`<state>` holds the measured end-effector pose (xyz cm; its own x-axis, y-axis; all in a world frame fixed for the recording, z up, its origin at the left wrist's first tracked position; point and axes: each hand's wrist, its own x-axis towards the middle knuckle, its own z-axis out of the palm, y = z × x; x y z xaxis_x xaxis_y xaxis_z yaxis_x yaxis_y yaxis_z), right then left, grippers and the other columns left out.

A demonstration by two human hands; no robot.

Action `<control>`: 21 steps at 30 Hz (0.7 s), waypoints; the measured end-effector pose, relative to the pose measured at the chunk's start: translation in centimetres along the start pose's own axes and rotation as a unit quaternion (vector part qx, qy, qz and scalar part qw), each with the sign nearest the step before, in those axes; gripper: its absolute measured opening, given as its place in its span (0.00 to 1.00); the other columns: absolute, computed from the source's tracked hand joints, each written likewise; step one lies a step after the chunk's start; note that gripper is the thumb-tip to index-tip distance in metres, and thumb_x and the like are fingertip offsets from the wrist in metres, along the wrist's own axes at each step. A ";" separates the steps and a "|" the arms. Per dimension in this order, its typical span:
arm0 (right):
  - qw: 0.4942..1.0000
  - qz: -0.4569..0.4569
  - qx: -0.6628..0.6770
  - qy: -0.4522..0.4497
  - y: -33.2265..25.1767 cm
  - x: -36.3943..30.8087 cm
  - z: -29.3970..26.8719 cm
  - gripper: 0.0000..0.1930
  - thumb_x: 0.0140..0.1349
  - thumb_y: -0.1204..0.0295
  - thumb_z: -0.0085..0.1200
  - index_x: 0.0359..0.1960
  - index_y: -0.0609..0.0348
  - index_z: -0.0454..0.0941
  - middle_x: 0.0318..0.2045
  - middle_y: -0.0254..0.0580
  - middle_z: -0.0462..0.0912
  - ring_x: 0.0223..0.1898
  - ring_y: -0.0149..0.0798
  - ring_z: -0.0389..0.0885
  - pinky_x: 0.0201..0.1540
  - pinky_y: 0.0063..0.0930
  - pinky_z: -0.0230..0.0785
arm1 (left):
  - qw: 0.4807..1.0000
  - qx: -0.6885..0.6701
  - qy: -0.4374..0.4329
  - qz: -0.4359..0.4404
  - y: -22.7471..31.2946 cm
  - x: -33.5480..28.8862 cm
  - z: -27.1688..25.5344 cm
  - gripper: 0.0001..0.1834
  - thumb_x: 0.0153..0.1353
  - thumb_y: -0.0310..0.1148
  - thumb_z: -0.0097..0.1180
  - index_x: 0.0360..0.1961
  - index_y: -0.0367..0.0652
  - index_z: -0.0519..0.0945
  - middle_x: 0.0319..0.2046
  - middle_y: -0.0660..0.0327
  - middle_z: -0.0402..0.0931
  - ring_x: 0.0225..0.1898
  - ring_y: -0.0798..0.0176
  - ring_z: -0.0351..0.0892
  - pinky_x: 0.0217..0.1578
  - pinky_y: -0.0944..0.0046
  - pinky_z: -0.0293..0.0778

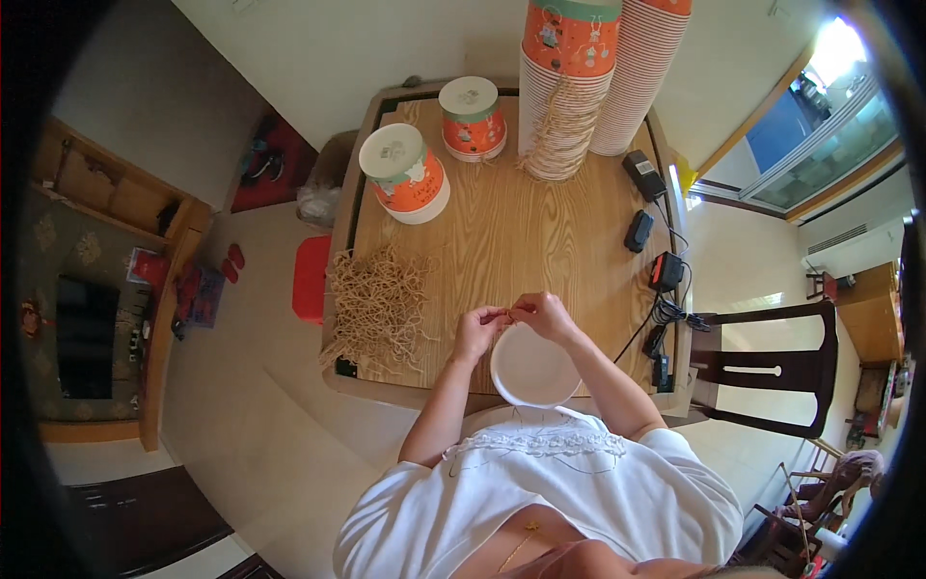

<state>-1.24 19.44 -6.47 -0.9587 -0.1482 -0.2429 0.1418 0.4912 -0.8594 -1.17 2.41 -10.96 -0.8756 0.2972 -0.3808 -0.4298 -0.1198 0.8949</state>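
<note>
Close to my body, at the table's near edge, a white paper bucket (536,367) has its open mouth facing up. At its far rim, my left hand (478,332) and my right hand (544,317) meet with fingers pinched together. Whatever lies between the fingertips is too small to make out. To the left of my left hand spreads a loose heap of twisted tan paper cords (381,304). Farther off, a tall stack of nested paper buckets (571,43), orange and green at the top, has many more cords draped down its near side.
Two upside-down orange paper bucket stacks (410,183) (475,130) stand at the far left of the wooden table (511,232). Another tall stack (637,87) rises at the back. Black adapters (666,271) and cables line the right edge. A red stool (311,280) and dark chair (772,369) flank the table.
</note>
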 end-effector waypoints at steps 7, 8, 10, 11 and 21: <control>0.999 0.018 -0.037 -0.015 -0.1 0.1 -0.1 0.08 0.51 0.69 0.55 0.29 0.61 0.79 0.24 0.45 0.80 0.28 0.37 0.79 0.32 0.28 0.70 | 0.950 0.263 0.110 0.127 1.8 -1.1 1.5 0.06 0.50 0.27 0.59 0.28 0.36 0.80 0.24 0.58 0.80 0.26 0.69 0.78 0.29 0.69 0.73; 0.999 0.018 -0.034 0.003 -0.2 0.1 0.0 0.09 0.51 0.69 0.55 0.30 0.61 0.78 0.24 0.46 0.80 0.28 0.38 0.79 0.32 0.29 0.70 | 0.946 0.275 0.118 0.127 1.8 -1.2 1.5 0.07 0.49 0.28 0.59 0.29 0.36 0.80 0.24 0.58 0.79 0.26 0.70 0.78 0.29 0.68 0.73; 0.999 0.018 -0.032 0.019 -0.3 0.1 0.1 0.09 0.51 0.69 0.55 0.30 0.61 0.77 0.24 0.46 0.80 0.28 0.38 0.79 0.32 0.30 0.70 | 0.953 0.252 0.121 0.116 1.0 -1.0 1.1 0.07 0.49 0.28 0.59 0.29 0.36 0.79 0.24 0.58 0.79 0.26 0.70 0.77 0.28 0.69 0.73; 0.999 -0.005 -0.018 0.032 -0.5 0.1 -0.1 0.09 0.51 0.68 0.55 0.30 0.61 0.77 0.25 0.44 0.79 0.29 0.39 0.78 0.32 0.31 0.69 | 0.959 0.230 0.123 0.106 0.7 -0.8 0.8 0.06 0.50 0.28 0.59 0.29 0.36 0.79 0.24 0.59 0.79 0.26 0.70 0.77 0.28 0.69 0.72; 0.968 -0.150 -0.199 0.024 -2.0 -0.4 0.4 0.09 0.47 0.67 0.57 0.24 0.58 0.75 0.26 0.43 0.76 0.31 0.43 0.75 0.32 0.34 0.68 | 0.997 0.053 0.037 0.031 -0.2 -0.3 -0.6 0.06 0.53 0.27 0.56 0.31 0.36 0.78 0.25 0.65 0.77 0.25 0.73 0.73 0.27 0.73 0.70</control>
<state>-1.02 18.18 -4.83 -0.9538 -0.2998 0.0201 -0.2415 0.7251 -0.6450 -0.96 1.83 -11.21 -0.9153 0.2203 -0.3371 -0.3524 -0.0330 0.9353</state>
